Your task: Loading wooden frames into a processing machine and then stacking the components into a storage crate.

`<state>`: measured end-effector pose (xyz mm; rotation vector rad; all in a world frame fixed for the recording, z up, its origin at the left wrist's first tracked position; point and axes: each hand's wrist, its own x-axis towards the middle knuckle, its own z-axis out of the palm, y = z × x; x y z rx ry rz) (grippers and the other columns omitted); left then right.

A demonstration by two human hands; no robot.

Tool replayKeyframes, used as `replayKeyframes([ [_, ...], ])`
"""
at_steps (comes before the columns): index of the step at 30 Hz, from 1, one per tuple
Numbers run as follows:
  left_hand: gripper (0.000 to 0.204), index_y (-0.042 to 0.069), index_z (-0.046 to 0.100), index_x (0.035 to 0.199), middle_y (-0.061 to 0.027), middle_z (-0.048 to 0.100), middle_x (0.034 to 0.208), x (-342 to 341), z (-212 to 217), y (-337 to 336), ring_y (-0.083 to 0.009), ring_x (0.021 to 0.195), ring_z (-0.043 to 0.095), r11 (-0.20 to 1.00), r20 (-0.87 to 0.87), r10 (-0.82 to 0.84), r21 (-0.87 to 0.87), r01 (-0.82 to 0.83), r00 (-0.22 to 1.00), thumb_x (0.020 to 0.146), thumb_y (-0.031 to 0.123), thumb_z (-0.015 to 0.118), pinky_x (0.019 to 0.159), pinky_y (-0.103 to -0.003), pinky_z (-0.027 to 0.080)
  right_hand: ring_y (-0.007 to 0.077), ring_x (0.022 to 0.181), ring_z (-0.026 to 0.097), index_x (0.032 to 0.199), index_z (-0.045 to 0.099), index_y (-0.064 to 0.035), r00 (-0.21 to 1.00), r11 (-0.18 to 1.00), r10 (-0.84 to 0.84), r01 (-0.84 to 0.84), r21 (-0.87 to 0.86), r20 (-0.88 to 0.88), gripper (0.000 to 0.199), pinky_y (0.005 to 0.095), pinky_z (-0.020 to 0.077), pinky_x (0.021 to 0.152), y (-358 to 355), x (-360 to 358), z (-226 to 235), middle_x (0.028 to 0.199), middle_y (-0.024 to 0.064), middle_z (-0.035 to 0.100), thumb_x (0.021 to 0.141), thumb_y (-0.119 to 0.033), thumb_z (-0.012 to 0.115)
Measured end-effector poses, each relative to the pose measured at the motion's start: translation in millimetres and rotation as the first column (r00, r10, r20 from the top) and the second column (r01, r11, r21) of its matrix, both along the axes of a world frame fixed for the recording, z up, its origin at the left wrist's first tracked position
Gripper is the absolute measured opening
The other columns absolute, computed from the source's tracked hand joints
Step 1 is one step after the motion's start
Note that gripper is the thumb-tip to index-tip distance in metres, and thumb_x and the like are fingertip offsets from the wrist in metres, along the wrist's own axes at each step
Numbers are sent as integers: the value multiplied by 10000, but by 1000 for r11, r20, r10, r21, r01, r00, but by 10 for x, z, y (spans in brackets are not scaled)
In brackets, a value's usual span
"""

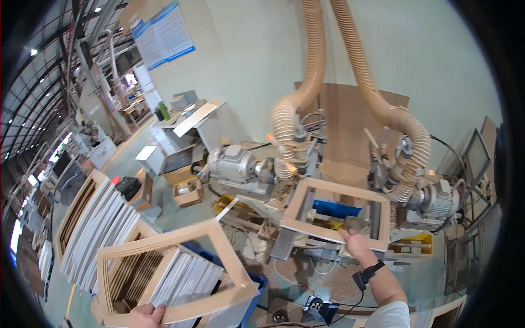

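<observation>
While the left hand (pixel 146 316) is closed on the near frame (pixel 229 257) and the right hand (pixel 357 244) on the far frame (pixel 344 189), one-sided support could tilt either.

Two hands: a left hand (pixel 146 317) and a right hand (pixel 356 244). Two held wooden frames: a left frame (pixel 227 257) and a right frame (pixel 299 203). Two beige ribbed hoses (pixel 313 49), two grey electric motors (pixel 232 165), one blue-and-white poster (pixel 163 35), one black wrist strap (pixel 367 275), one black plastic bag (pixel 127 187). The white-edged stacked frames (pixel 104 229) overlap too closely to count.
</observation>
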<state>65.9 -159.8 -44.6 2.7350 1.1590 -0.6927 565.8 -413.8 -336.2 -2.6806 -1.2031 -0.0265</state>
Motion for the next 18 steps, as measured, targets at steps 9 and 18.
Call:
replayKeyframes([
  [9, 565, 57, 640, 1027, -133, 573, 665, -945, -758, 276, -319, 617, 594, 802, 564, -14, 500, -327, 826, 694, 510, 700, 541, -401, 474, 351, 734, 602, 1147, 582, -174, 983, 980, 76, -105, 166, 170, 445, 434, 486, 639, 63, 213, -169, 849, 158, 602, 720, -47, 578],
  [18, 312, 69, 663, 1024, -164, 622, 905, -570, -683, 596, -353, 817, 585, 561, 23, -191, 823, 90, 981, 823, 300, 606, 750, -432, 483, 310, 951, 539, 1160, 564, -95, 986, 848, -169, 144, 510, 3, 520, 394, 440, 859, -391, -207, 317, 1035, 118, 580, 688, -209, 752],
])
